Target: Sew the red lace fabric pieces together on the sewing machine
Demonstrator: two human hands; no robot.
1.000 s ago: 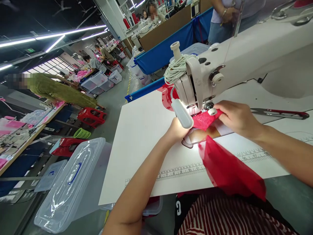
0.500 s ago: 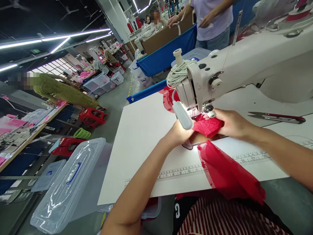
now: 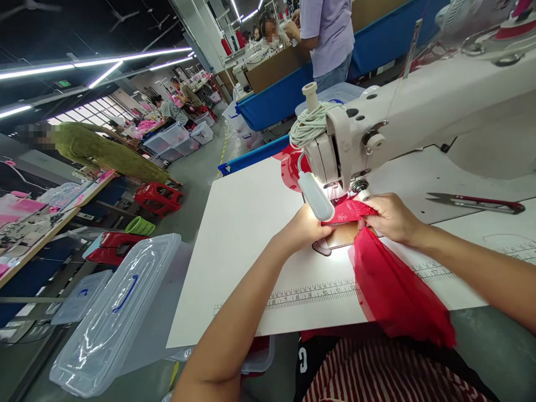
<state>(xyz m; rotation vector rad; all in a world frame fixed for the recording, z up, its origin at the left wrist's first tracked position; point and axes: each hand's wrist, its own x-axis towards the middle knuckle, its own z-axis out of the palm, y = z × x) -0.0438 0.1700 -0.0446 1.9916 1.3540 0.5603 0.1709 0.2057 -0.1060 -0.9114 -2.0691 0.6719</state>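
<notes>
Red fabric (image 3: 397, 285) runs from under the needle area of a white sewing machine (image 3: 435, 106), over the table's front edge and down onto my lap. My right hand (image 3: 391, 216) pinches its edge between thumb and fingers, just right of the presser foot. On the left of the needle, my left hand (image 3: 304, 228) is at the fabric's other side, its fingers partly hidden behind the small white lamp (image 3: 316, 196). Another part of the red cloth (image 3: 291, 167) lies behind the machine head. The presser foot itself is mostly hidden.
Thread snips (image 3: 475, 202) lie on the white table (image 3: 234, 223) to the right. A printed ruler (image 3: 310, 296) runs along its front edge. A clear lidded box (image 3: 121, 312) stands at the left. Beyond the machine, a person in a lilac shirt (image 3: 330, 39) stands by a blue cloth trough (image 3: 276, 95).
My right hand has shifted slightly and regripped the fabric's edge, which now lies flatter and narrower at the needle. The hanging cloth has moved right. The lilac-shirted person has turned and moved left.
</notes>
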